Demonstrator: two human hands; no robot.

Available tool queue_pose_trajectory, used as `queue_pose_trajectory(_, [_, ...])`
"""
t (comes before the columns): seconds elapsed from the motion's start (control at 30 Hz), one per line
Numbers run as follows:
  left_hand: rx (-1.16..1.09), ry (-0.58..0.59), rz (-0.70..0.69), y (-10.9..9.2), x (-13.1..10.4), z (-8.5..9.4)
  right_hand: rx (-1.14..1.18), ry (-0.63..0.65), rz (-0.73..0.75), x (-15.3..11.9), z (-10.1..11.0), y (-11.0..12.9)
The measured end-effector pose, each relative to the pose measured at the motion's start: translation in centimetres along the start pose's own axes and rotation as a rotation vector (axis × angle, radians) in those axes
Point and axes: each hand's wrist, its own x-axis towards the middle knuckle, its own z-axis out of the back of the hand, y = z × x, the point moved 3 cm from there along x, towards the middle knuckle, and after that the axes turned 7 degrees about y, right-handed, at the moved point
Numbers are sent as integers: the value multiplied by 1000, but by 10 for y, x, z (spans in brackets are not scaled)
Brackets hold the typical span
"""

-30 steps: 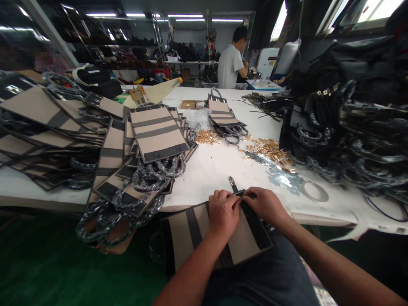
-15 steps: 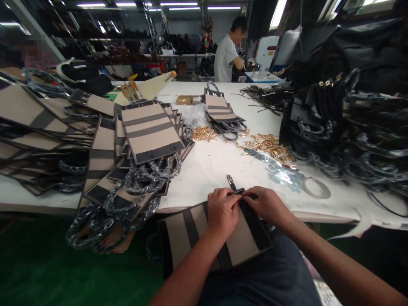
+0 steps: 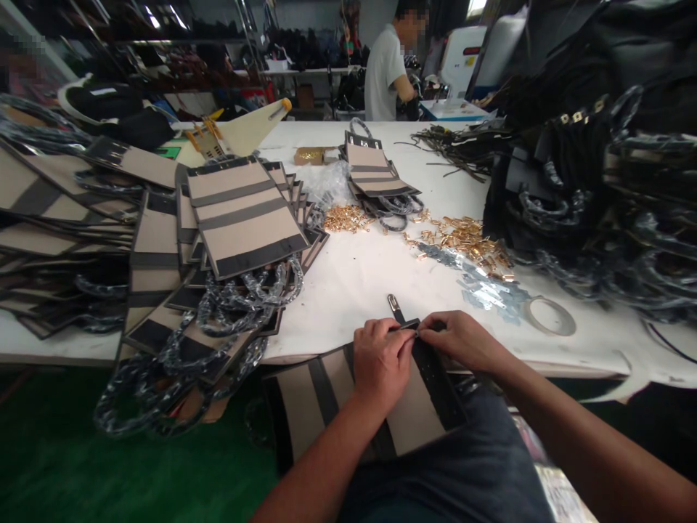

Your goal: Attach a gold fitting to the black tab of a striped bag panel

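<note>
A beige bag panel (image 3: pixel 419 396) with dark bands lies over the person's lap (image 3: pixel 435 479), tilted, its far corner at the near edge of the worktop (image 3: pixel 348 283). The left hand (image 3: pixel 382 357) grips that far edge, fingers bent over it and thumb pressing toward the corner. The right hand (image 3: pixel 454 338) meets it there, thumb and fingertips pinched together at the dark border; whatever sits between them is too small to make out. Just beyond the left fingers, a short black strap (image 3: pixel 400 316) with a gold buckle (image 3: pixel 393 301) at its end sticks out over the worktop. To the left, loops of plastic-wrapped handles (image 3: pixel 163 410) hang over the edge above a green floor (image 3: pixel 59 457), below a spread pile of similar panels (image 3: pixel 247 214). On the right lie a pale ring (image 3: pixel 571 323), a scatter of flat grey metal plates (image 3: pixel 493 292) and, touching them, a heap of gold fittings (image 3: pixel 462 236). Farther back are a second gold heap (image 3: pixel 345 218), a crumpled clear plastic bag (image 3: pixel 331 181) and a smaller stack of panels (image 3: pixel 370 161). Dark wrapped goods (image 3: pixel 549 181) bank up on the right, near loose black cords (image 3: pixel 454 149). Past the worktop, a co-worker in a light grey shirt (image 3: pixel 382 76) stands near a white machine (image 3: pixel 462 62).
</note>
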Motion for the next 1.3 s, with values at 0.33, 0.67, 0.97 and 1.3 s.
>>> queue_pose_trajectory(0.33, [-30, 34, 9, 3, 2, -1, 57, -7, 6, -3, -1, -6])
queue_pose_trajectory(0.67, [-92, 60, 7, 6, 4, 1, 89, 24, 24, -7, 2, -7])
queue_pose_trajectory(0.97, [-81, 71, -5, 6, 5, -1, 146, 57, 95, -9, -1, -10])
queue_pose_trajectory(1.3, [-66, 88, -3, 6, 5, 0, 109, -21, 100, -9, -7, -10])
